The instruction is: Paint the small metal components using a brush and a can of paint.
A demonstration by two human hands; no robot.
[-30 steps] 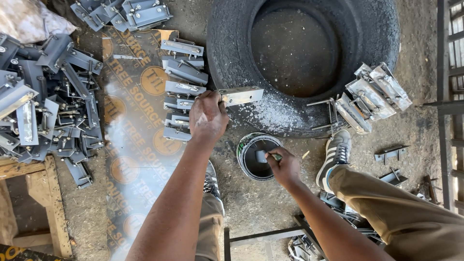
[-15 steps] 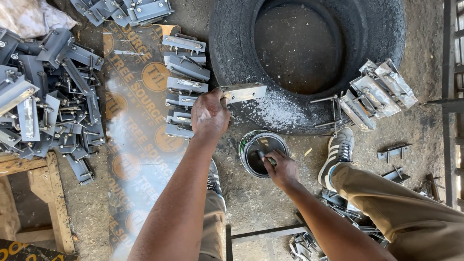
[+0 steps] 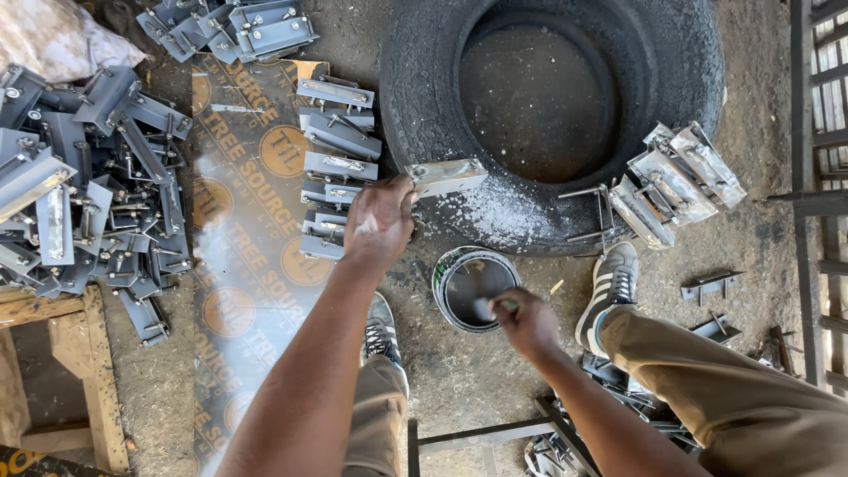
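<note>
My left hand point(image 3: 378, 221) grips a flat metal bracket point(image 3: 446, 177), its silver-painted end resting against the edge of a big black tyre point(image 3: 415, 88). My right hand point(image 3: 527, 322) holds a small brush dipped into an open paint tin point(image 3: 459, 287) of grey paint on the ground between my feet. White-silver paint spatter marks the tyre's near wall point(image 3: 495, 212).
A row of grey brackets point(image 3: 336, 141) lies on a printed cardboard sheet point(image 3: 252, 265). A large heap of unpainted brackets point(image 3: 79, 194) is at left, silver-painted ones point(image 3: 676, 181) lean on the tyre at right. A wooden bench point(image 3: 62, 353) is lower left.
My right hand has lowered the brush deeper into the paint tin. The left hand keeps the bracket against the tyre, almost unmoved.
</note>
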